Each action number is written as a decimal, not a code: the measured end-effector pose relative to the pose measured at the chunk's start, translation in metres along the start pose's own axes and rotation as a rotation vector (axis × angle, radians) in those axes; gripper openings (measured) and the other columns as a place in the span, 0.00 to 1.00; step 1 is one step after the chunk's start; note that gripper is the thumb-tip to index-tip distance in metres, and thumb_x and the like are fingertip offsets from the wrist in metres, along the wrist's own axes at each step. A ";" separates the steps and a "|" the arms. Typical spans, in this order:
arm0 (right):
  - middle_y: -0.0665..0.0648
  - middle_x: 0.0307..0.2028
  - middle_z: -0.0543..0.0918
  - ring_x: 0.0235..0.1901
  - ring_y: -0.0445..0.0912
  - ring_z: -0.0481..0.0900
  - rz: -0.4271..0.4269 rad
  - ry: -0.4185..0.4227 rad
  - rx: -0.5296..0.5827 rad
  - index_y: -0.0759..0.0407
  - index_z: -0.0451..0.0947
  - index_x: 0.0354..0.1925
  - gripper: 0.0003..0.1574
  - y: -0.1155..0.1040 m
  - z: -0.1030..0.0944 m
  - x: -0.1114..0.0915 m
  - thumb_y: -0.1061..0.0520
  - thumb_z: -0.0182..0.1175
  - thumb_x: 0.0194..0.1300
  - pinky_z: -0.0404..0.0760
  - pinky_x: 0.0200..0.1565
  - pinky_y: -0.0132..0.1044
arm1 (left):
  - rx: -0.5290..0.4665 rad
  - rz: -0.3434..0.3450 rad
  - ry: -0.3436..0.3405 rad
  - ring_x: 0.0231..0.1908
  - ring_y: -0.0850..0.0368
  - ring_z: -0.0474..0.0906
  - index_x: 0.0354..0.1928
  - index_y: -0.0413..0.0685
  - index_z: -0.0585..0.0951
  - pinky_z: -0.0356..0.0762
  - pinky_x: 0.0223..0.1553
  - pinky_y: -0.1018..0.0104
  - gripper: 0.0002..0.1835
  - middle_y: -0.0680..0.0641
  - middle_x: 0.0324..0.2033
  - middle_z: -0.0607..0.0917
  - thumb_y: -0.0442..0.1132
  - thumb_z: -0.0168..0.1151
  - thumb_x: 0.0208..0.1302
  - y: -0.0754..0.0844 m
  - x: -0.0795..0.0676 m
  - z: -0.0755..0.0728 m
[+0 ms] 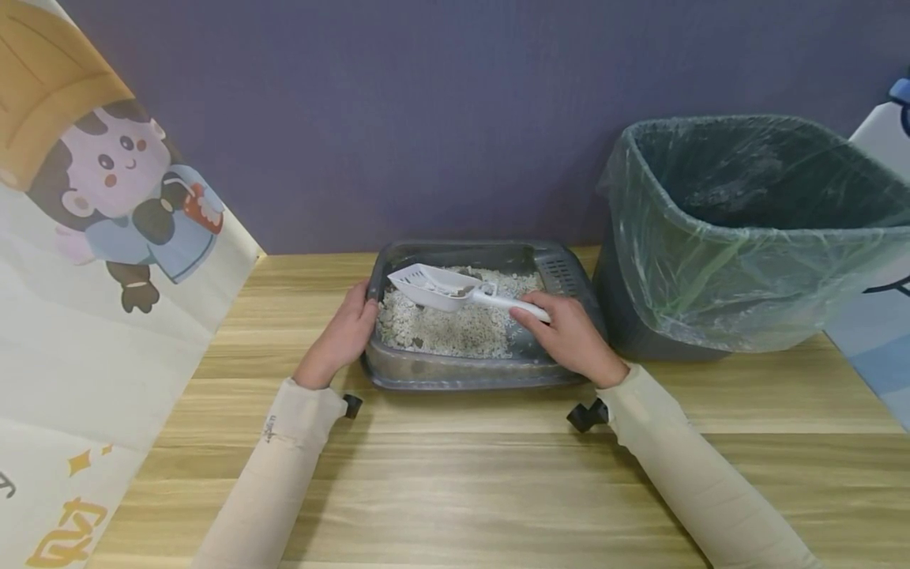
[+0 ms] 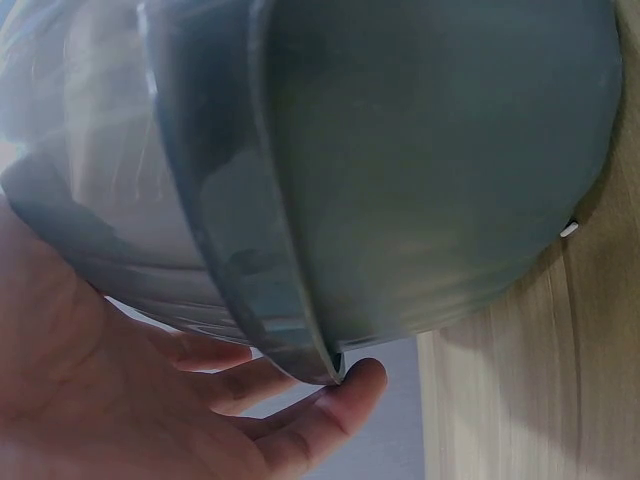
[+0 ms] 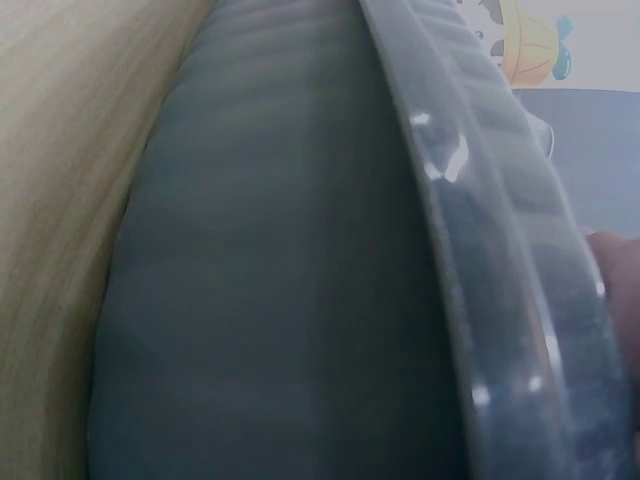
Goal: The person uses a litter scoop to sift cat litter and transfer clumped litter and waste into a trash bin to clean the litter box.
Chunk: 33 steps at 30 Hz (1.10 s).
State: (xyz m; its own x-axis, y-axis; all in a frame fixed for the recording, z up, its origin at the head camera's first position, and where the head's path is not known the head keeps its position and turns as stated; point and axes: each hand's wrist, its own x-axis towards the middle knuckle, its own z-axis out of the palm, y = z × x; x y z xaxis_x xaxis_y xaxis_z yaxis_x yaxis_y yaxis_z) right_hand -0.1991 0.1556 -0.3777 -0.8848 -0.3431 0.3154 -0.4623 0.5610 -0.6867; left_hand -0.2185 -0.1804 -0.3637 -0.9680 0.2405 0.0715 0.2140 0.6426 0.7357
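Note:
A grey litter box (image 1: 469,373) stands on the table, pale granular litter (image 1: 455,332) spread over much of its floor. Above the litter is a white litter scoop (image 1: 434,294), its slotted end towards the left and some litter bits lying in it. My right hand (image 1: 569,336) grips the scoop's handle from the right. At the box's left end, my left hand (image 1: 344,332) holds the rim; the left wrist view shows the fingers (image 2: 330,420) against the outside under the lip. In the right wrist view the box wall (image 3: 280,260) hides most of the right hand.
A dark bin (image 1: 661,332) lined with a clear plastic bag (image 1: 753,284) stands close against the box's right side. Behind the table rises a purple-grey wall (image 1: 426,118). A cartoon-printed sheet (image 1: 121,348) borders the left edge of the wooden table (image 1: 462,482).

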 end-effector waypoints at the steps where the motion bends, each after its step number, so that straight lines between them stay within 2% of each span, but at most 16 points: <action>1: 0.49 0.17 0.70 0.11 0.44 0.62 -0.001 0.001 -0.002 0.51 0.78 0.40 0.20 0.000 0.000 0.000 0.39 0.51 0.68 0.64 0.16 0.37 | 0.000 0.001 -0.002 0.67 0.38 0.51 0.69 0.28 0.51 0.49 0.66 0.47 0.29 0.28 0.65 0.57 0.40 0.32 0.72 0.000 0.000 0.000; 12: 0.50 0.17 0.69 0.11 0.45 0.62 0.015 0.004 -0.002 0.50 0.77 0.41 0.20 0.000 0.000 0.000 0.38 0.51 0.68 0.64 0.15 0.37 | -0.005 -0.001 -0.016 0.67 0.39 0.51 0.69 0.28 0.51 0.49 0.66 0.47 0.29 0.29 0.65 0.57 0.40 0.31 0.73 0.000 0.000 0.000; 17: 0.51 0.25 0.73 0.16 0.45 0.66 0.024 0.025 -0.017 0.53 0.76 0.48 0.20 0.000 0.000 0.001 0.41 0.54 0.67 0.67 0.19 0.38 | 0.000 -0.004 -0.016 0.67 0.39 0.51 0.69 0.28 0.51 0.49 0.66 0.47 0.28 0.29 0.65 0.57 0.40 0.31 0.73 0.000 0.000 0.000; 22: 0.50 0.34 0.75 0.22 0.45 0.68 -0.006 0.054 -0.026 0.56 0.75 0.51 0.19 0.003 0.002 0.000 0.47 0.58 0.66 0.69 0.23 0.39 | 0.000 -0.011 -0.025 0.67 0.39 0.51 0.69 0.29 0.50 0.49 0.66 0.47 0.29 0.29 0.65 0.56 0.40 0.31 0.73 -0.001 0.000 0.000; 33: 0.50 0.33 0.74 0.21 0.44 0.67 -0.025 0.071 -0.019 0.56 0.75 0.51 0.18 0.004 0.003 0.001 0.49 0.58 0.66 0.69 0.23 0.39 | 0.009 -0.016 -0.022 0.67 0.39 0.50 0.70 0.29 0.50 0.49 0.66 0.48 0.29 0.29 0.66 0.55 0.41 0.31 0.73 -0.001 0.000 0.000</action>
State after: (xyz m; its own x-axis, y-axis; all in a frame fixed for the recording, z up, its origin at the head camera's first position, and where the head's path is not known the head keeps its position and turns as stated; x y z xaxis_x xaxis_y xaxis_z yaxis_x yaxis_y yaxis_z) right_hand -0.2014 0.1553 -0.3820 -0.8744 -0.3034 0.3787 -0.4850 0.5672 -0.6656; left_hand -0.2187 -0.1806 -0.3643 -0.9681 0.2465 0.0449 0.2001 0.6528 0.7306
